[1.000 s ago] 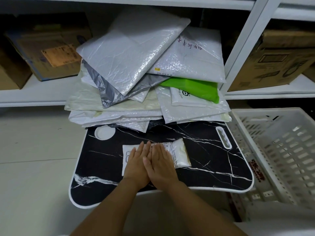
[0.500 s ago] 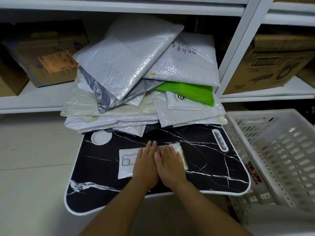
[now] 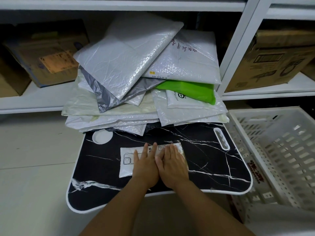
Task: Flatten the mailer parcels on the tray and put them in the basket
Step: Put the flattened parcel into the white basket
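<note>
A small white mailer parcel lay flat on the black marble-patterned tray, pinned under both palms. The left hand and right hand pressed down side by side, fingers straight and touching. A heap of mailers crowded the tray's far edge; the white basket stood just right.

— Anything worn?
— Nothing showing. My left hand and right hand, lower centre of frame: bare, no rings, no watch. Both forearms bare to the bottom edge, no sleeves visible.
</note>
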The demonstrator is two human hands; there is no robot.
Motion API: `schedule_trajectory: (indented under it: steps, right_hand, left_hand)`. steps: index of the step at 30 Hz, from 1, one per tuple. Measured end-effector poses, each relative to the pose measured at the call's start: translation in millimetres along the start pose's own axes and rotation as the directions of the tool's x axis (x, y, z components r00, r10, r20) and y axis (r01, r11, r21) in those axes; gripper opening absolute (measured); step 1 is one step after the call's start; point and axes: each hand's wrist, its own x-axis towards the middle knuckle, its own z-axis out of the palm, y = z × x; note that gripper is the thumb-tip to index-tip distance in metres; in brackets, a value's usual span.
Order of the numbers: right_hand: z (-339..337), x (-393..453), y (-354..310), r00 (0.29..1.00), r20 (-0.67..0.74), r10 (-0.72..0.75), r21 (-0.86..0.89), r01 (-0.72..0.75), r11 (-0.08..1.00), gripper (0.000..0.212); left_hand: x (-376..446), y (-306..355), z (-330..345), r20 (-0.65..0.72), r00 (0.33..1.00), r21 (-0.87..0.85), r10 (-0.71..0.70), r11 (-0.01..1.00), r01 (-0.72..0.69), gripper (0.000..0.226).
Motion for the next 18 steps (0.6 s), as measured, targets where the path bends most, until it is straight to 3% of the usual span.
schedule_trajectory:
  steps: [2,4,7,11,18]
  right_hand:
    - [-3.9,1.8,-5.7,0.999,-0.032,0.025,-0.001,-0.025,1.000,0.108]
    - [-10.6,-1.8,-16.9,0.997,-0.071,0.005,-0.020,-0.006,1.000,0.097]
    - [-6.9,-16.5,-36.9,0.983,-0.027,-0.180,-0.035,0.179,0.983,0.081]
    - [18.0,-23.8,-38.3,0.976,0.049,-0.214,-0.061,0.217,0.974,0.081]
    - [19.9,-22.9,-38.8,0.977,0.060,-0.206,-0.160,0.213,0.964,0.084]
  left_hand:
    - [-2.3,-2.2,-6.7,-0.024,1.000,-0.040,-0.019,0.999,0.018,0.065]
    - [-11.3,-6.0,-12.3,-0.115,0.984,-0.055,-0.133,0.990,0.128,0.065]
    - [-33.4,-17.3,-4.8,-0.173,0.942,-0.050,-0.286,0.958,0.282,0.065]
    - [-53.7,-32.2,21.5,-0.040,0.972,-0.068,-0.233,0.971,0.230,0.072]
    - [-53.4,-34.2,19.0,0.021,0.970,-0.067,-0.242,0.968,0.243,0.069]
